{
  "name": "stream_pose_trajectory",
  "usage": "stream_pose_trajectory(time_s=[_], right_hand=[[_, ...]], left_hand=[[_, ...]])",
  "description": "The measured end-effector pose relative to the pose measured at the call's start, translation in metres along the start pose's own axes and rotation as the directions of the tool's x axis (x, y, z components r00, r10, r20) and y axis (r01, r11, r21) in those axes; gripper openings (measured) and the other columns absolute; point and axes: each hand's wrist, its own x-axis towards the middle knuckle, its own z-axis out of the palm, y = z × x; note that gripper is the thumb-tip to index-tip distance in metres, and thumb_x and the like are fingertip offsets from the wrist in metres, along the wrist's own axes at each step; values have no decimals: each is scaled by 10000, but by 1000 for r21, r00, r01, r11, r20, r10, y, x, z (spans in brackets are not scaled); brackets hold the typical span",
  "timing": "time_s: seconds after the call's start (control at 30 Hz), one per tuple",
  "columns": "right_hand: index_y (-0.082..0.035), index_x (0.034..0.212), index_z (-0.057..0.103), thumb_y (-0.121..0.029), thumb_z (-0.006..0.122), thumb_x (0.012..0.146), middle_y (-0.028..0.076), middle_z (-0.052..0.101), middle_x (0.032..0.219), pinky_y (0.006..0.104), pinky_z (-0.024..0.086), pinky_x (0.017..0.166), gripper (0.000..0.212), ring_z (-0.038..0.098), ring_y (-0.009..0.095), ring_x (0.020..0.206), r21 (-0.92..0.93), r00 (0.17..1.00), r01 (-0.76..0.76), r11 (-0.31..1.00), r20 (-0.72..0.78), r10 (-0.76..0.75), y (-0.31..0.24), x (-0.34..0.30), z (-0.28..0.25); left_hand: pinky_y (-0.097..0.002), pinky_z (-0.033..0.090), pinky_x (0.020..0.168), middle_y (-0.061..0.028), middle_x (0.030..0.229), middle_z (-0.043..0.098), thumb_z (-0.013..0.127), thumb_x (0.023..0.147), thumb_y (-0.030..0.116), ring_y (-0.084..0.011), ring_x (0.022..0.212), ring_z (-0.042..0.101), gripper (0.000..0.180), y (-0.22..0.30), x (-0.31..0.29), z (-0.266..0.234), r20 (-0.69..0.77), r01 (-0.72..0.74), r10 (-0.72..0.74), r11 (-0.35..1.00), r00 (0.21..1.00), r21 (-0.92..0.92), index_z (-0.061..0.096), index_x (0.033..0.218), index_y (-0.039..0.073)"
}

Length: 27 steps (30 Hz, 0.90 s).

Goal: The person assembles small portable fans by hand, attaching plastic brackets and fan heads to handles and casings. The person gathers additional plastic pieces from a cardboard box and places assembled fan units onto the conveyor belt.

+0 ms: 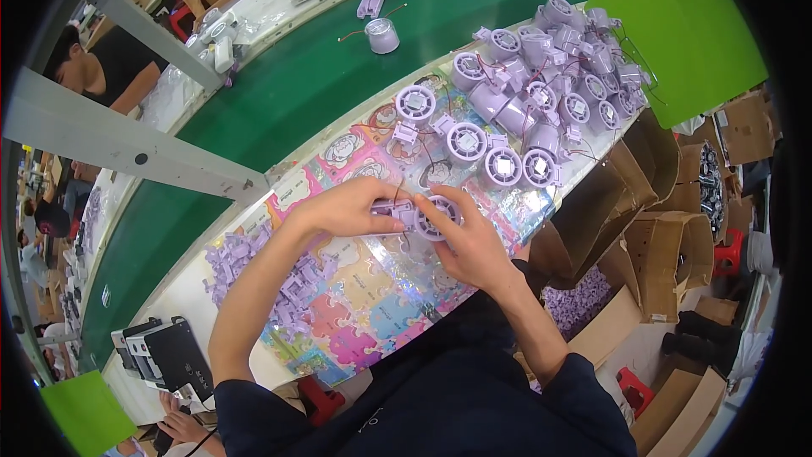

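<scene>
Lilac plastic fan housing (436,217) sits over the colourful mat (372,305) on the desk (190,288), pinched between left hand (347,207) and right hand (469,245) fingers. Beyond it lie finished housings (550,76); open brown cartons (668,245) stand to its right.

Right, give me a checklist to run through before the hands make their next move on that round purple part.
1. Left hand on the small purple piece: ok.
2. Right hand fingers on the round purple part: ok.
3. Piece seated fully in the part: cannot tell.
4. Red wire free of the fingers: cannot tell.
5. Loose purple clips near the left forearm: ok.
6. Finished parts pile apart from both hands: ok.
</scene>
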Motion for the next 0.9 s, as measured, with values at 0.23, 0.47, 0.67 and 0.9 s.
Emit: stream_pose_trajectory(time_s=[0.23,0.47,0.67,0.9], right_hand=[[-88,1391,546,89,702,686,190,517,1333,422,535,928,744,587,385,1163,-59,990,127,990,-50,-130,6,14,-1],[19,1257,538,10,700,766,198,580,1140,446,499,878,517,588,378,1030,1,963,-96,995,-253,93,40,11,33],[-20,1057,628,-22,682,767,145,613,1040,430,492,866,295,586,338,1005,-115,988,-12,993,-154,-6,32,16,38],[-33,1022,651,-46,709,776,108,631,1025,425,494,868,253,598,319,991,-89,986,-73,993,-155,59,41,18,36]], left_hand=[[-374,514,879,-184,1071,713,773,855,199,-291,984,680,447,-3,-6,-3,-126,-32,24,998,992,-61,648,1241,11],[-321,503,864,-73,1046,702,734,889,146,-155,974,632,376,-29,-16,-69,-571,-32,-37,994,820,-109,638,1222,2],[-402,516,878,-193,1083,712,717,871,250,-324,1002,686,394,-174,4,-134,-927,284,-356,907,118,-312,644,1172,7],[-461,440,1034,-197,1272,566,722,783,293,-384,1210,537,581,-165,13,-147,-906,667,-310,614,-288,-422,586,1302,69]])
